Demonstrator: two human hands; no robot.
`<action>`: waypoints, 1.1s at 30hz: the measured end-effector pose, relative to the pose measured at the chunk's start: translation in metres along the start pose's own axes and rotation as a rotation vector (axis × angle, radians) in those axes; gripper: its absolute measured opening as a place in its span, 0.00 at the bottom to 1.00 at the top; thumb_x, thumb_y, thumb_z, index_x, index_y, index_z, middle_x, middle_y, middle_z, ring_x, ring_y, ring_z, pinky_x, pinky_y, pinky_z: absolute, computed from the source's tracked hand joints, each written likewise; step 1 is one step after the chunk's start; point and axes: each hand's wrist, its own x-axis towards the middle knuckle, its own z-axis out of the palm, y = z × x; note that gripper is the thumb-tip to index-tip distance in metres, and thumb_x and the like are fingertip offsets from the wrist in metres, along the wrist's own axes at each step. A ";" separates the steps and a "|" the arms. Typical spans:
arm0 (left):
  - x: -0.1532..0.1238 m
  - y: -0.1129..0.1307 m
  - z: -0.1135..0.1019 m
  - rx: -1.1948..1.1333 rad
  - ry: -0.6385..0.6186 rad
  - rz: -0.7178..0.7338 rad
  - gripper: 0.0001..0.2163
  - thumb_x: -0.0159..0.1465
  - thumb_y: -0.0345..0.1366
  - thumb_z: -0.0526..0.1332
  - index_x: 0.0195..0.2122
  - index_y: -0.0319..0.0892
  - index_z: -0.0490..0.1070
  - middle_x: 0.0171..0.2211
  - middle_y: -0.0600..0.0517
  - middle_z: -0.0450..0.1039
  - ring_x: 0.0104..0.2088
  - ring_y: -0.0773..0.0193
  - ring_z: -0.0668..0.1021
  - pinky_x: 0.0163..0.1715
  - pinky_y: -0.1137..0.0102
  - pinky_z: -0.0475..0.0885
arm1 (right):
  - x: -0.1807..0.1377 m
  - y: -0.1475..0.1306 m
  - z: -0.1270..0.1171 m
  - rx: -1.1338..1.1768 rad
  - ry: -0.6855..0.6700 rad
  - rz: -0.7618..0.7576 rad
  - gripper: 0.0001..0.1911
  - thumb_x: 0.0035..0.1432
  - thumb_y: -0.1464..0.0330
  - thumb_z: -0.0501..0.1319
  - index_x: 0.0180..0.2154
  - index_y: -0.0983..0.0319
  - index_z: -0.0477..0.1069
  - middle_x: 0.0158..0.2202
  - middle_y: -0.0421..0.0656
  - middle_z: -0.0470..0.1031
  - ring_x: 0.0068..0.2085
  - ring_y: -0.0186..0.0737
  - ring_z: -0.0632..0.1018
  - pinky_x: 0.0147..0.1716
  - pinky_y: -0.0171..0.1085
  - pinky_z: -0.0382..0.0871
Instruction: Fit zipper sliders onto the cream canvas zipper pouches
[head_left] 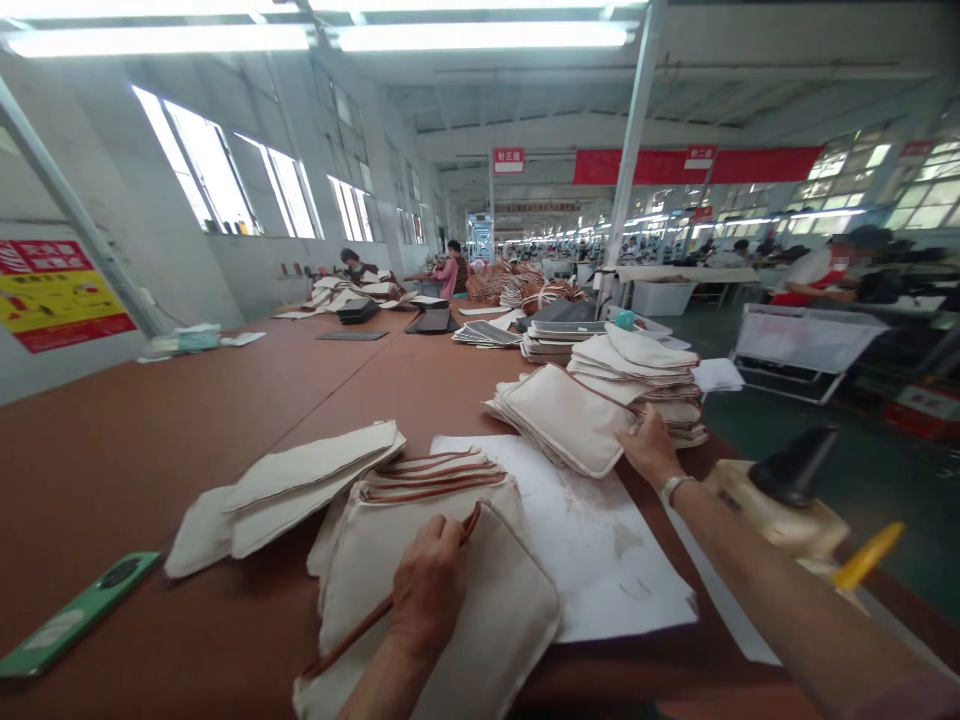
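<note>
My left hand (427,585) rests closed, knuckles up, on the top cream canvas pouch (480,620) of a stack edged with brown piping (431,485). My right hand (649,448) reaches forward and grips the near corner of a cream pouch (564,415) lying on a fanned pile, fingers curled round its edge. A wristband shows on the right wrist (673,488). Both piles sit on a long brown worktable (150,440), partly over a white paper sheet (600,550).
Loose cream panels (300,485) lie to the left, a green phone (71,620) at the near left edge. A taller pouch stack (645,375) stands behind. A machine with a black knob and yellow handle (795,500) is at the right. Other people work far off.
</note>
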 end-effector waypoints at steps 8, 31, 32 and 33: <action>-0.079 0.057 -0.095 -0.521 -0.455 0.082 0.05 0.58 0.30 0.54 0.34 0.42 0.66 0.29 0.54 0.69 0.30 0.64 0.71 0.31 0.74 0.65 | -0.127 -0.089 -0.043 0.522 -0.811 -0.334 0.21 0.52 0.69 0.62 0.50 0.61 0.74 0.51 0.46 0.76 0.52 0.45 0.75 0.55 0.45 0.68; -0.151 0.060 -0.126 -0.471 -0.431 0.177 0.10 0.65 0.40 0.59 0.34 0.39 0.72 0.30 0.53 0.70 0.32 0.64 0.70 0.32 0.74 0.63 | -0.287 -0.117 -0.084 0.166 -0.633 -1.089 0.09 0.67 0.72 0.48 0.34 0.64 0.64 0.30 0.45 0.69 0.28 0.38 0.67 0.28 0.37 0.56; -0.151 0.057 -0.123 -0.412 -0.405 0.208 0.10 0.66 0.40 0.58 0.32 0.39 0.71 0.29 0.53 0.69 0.32 0.64 0.70 0.32 0.74 0.63 | -0.288 -0.116 -0.082 0.146 -0.612 -1.124 0.09 0.66 0.73 0.48 0.34 0.64 0.63 0.30 0.45 0.69 0.28 0.38 0.67 0.28 0.37 0.56; -0.153 0.054 -0.120 -0.369 -0.384 0.230 0.10 0.67 0.39 0.57 0.31 0.39 0.71 0.29 0.53 0.69 0.32 0.64 0.70 0.32 0.73 0.63 | -0.290 -0.115 -0.080 0.144 -0.604 -1.131 0.09 0.66 0.74 0.48 0.34 0.64 0.63 0.30 0.46 0.69 0.29 0.39 0.67 0.28 0.37 0.56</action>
